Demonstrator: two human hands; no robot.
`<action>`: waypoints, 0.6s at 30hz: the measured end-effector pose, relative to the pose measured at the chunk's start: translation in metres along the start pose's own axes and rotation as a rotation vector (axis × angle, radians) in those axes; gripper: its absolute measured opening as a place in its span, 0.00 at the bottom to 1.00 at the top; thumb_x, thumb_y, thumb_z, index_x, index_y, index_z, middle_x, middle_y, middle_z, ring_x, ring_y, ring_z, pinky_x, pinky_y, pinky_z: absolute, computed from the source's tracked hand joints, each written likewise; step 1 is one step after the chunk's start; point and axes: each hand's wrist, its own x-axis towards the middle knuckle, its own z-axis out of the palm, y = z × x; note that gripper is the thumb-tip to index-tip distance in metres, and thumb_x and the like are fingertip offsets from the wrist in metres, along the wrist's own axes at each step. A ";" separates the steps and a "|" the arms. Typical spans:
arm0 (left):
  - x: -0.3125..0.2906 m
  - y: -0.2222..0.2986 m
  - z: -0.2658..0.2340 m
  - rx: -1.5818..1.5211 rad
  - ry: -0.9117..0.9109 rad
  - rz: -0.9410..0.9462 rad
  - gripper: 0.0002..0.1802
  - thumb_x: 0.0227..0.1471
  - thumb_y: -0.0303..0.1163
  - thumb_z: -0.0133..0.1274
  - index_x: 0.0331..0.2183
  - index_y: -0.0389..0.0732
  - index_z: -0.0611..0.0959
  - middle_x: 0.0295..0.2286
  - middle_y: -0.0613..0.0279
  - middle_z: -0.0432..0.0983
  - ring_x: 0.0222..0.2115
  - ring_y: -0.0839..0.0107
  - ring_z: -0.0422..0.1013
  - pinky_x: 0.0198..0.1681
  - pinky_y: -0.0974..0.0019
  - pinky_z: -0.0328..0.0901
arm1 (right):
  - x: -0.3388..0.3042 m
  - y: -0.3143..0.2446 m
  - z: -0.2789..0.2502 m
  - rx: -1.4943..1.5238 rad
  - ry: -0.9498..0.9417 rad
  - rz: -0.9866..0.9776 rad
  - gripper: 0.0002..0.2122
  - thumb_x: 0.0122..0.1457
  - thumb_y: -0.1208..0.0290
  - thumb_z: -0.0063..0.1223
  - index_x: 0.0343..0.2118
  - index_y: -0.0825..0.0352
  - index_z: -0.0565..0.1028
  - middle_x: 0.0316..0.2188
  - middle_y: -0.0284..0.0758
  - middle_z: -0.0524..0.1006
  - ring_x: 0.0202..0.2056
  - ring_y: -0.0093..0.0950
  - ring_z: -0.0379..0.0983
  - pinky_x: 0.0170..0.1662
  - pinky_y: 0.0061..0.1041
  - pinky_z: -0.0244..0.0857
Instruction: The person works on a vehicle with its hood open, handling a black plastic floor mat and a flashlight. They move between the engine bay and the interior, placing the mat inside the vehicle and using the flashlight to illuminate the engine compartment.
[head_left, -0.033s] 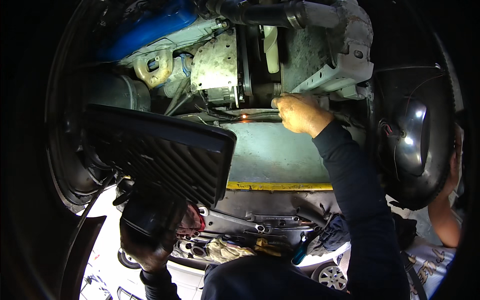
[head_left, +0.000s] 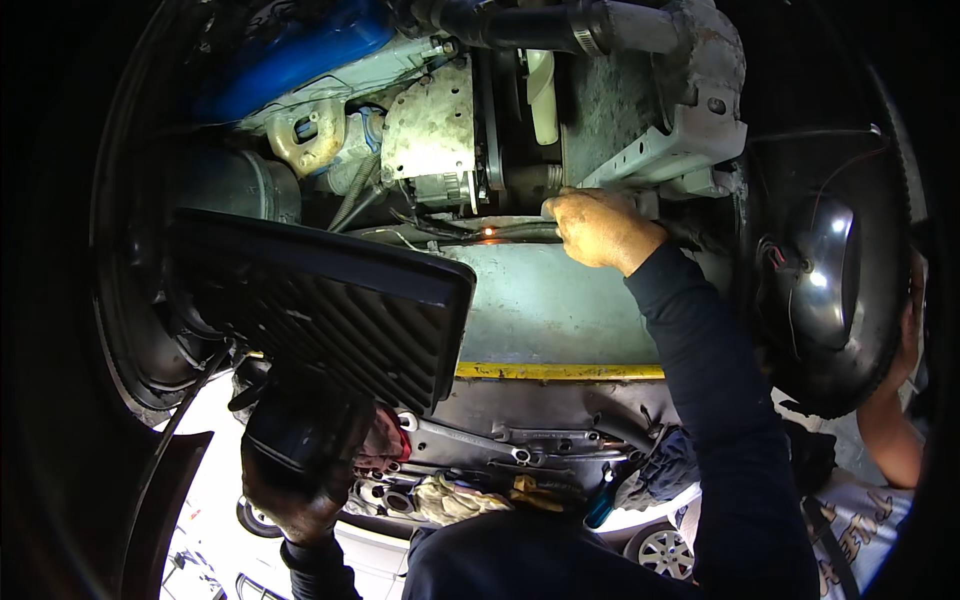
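Note:
My left hand (head_left: 298, 478) is low at the left, shut on the bottom of a big black ribbed plastic cover (head_left: 330, 300) that it holds up tilted in front of the engine. My right hand (head_left: 600, 228) reaches up into the engine bay. Its fingers curl round the end of a black hose (head_left: 510, 233) below a grey metal bracket (head_left: 665, 145). A small orange glow (head_left: 488, 232) shows on the hose just left of that hand. A silver alternator-like unit (head_left: 432, 130) with a belt pulley sits above and to the left.
Wrenches (head_left: 470, 440), a blue-handled screwdriver (head_left: 601, 505) and rags (head_left: 445, 497) lie on a dark ledge below a yellow-edged panel (head_left: 560, 371). Another person's arm (head_left: 890, 430) is at the right edge beside a round headlamp housing (head_left: 825, 270). A blue body part (head_left: 290, 55) is at the top left.

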 end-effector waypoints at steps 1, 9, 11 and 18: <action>-0.002 0.000 0.000 -0.015 -0.011 0.005 0.50 0.36 0.49 0.81 0.55 0.29 0.79 0.47 0.51 0.83 0.46 0.62 0.80 0.53 0.60 0.75 | -0.001 -0.006 -0.001 -0.002 -0.046 -0.006 0.14 0.57 0.74 0.58 0.48 0.62 0.81 0.44 0.41 0.86 0.46 0.43 0.83 0.50 0.41 0.77; -0.030 -0.001 -0.023 -0.076 0.005 -0.013 0.56 0.37 0.59 0.80 0.57 0.29 0.78 0.48 0.53 0.81 0.47 0.64 0.78 0.53 0.59 0.72 | -0.089 -0.056 -0.031 0.243 0.193 0.050 0.28 0.65 0.71 0.56 0.68 0.62 0.68 0.45 0.50 0.83 0.47 0.49 0.80 0.51 0.42 0.75; -0.046 -0.005 -0.035 -0.094 -0.002 -0.004 0.57 0.37 0.60 0.80 0.58 0.29 0.78 0.48 0.53 0.81 0.47 0.64 0.77 0.53 0.59 0.72 | -0.133 -0.072 -0.026 0.282 0.455 0.061 0.25 0.66 0.68 0.58 0.65 0.63 0.71 0.44 0.49 0.83 0.47 0.49 0.80 0.51 0.42 0.74; -0.122 -0.041 -0.072 -0.289 -0.065 0.009 0.50 0.37 0.47 0.80 0.57 0.31 0.79 0.48 0.55 0.82 0.47 0.66 0.77 0.55 0.60 0.71 | -0.288 -0.163 0.073 0.135 0.936 0.343 0.21 0.65 0.63 0.61 0.58 0.64 0.75 0.50 0.50 0.75 0.51 0.52 0.72 0.57 0.49 0.66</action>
